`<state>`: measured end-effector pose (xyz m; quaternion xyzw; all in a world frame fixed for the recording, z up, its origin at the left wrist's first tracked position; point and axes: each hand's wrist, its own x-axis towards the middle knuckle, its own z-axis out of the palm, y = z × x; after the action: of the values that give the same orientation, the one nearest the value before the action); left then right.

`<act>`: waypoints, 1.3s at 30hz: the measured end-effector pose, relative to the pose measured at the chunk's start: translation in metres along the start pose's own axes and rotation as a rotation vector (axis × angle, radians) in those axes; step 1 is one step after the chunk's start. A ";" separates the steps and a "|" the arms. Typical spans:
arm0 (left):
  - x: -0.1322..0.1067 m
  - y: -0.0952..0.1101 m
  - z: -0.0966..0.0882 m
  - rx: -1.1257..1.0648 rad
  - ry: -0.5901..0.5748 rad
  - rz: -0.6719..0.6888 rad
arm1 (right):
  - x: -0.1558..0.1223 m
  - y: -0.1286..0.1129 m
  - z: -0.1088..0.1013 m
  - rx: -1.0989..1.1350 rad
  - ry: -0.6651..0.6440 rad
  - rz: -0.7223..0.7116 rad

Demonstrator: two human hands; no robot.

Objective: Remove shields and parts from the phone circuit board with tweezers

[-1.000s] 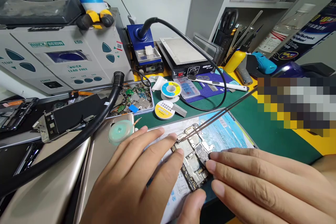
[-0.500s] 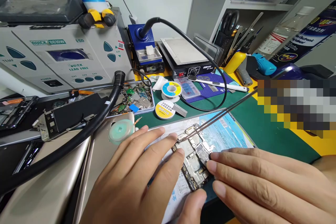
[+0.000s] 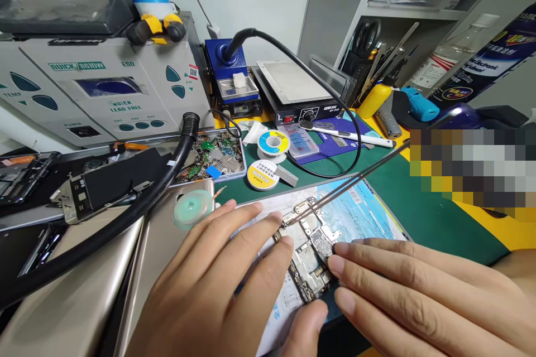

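Head view, looking down at my work surface [image 3: 452,228].

Containers:
- Metal tray [image 3: 238,177]: loose circuit boards with small green and blue parts.
- Mesh cup [image 3: 355,75]: scissors and slim hand tools.
- Soldering stand [image 3: 230,81]: its small tray holds a white sponge block.
- Shelf [image 3: 412,11]: packaged goods, above and to the right.

Nearby on the surface: two solder spools [image 3: 273,143], a purple pad [image 3: 335,142] under a white pen-shaped tool, and a black hose [image 3: 125,223] curving past a gold phone back [image 3: 161,234], with a pale green roll [image 3: 193,209] on that phone back.

Main item: one bare phone logic board [image 3: 307,256], metal shields showing, lying flat on a printed sheet [image 3: 360,209] on the green mat, between my hands.

Tweezers [image 3: 352,189]: long and dark, running from the upper right down to the board's top edge, tips at the board. Neither of my hands grips them in this view.

Hands: my left hand [image 3: 213,284] and right hand [image 3: 419,290] are close together, with fingers against opposite edges of the board, holding it between them.
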<state>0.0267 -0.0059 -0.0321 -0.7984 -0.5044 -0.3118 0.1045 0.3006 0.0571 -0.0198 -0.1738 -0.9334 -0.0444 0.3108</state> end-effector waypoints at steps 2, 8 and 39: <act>0.001 0.000 0.000 0.008 0.004 0.002 | 0.000 -0.001 0.000 0.007 0.008 0.021; 0.003 0.000 0.001 0.005 0.009 -0.001 | 0.003 -0.001 0.002 0.044 0.023 0.059; 0.033 0.007 0.005 0.015 0.078 -0.037 | 0.004 0.020 -0.006 0.049 -0.090 -0.160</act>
<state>0.0448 0.0174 -0.0151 -0.7755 -0.5169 -0.3405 0.1244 0.3077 0.0759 -0.0127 -0.0928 -0.9581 -0.0386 0.2683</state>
